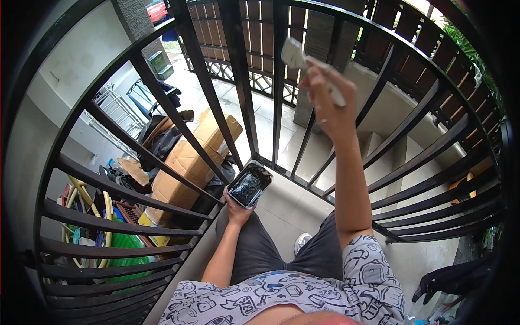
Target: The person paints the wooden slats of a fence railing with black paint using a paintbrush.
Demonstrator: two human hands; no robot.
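My left hand [239,211] grips a small rectangular plastic tub [266,195] from its near side, above my left thigh. Glossy black paint [250,183] coats the inside of the tub, and its open top faces me. Raised ahead and to the right, my right hand [331,97] is closed around the handle of a paintbrush [293,53]. The pale, blurred brush head points up and left, in front of a dark railing bar [280,81]. Whether the bristles touch that bar, I cannot tell.
A black railing with a curved-looking top rail [410,42] surrounds me on the front and both sides. Beyond it are a long cardboard box [195,162], a green plastic container [126,248], yellow hoses [107,215] and tiled steps [382,162]. Dark cloth [451,280] lies at right.
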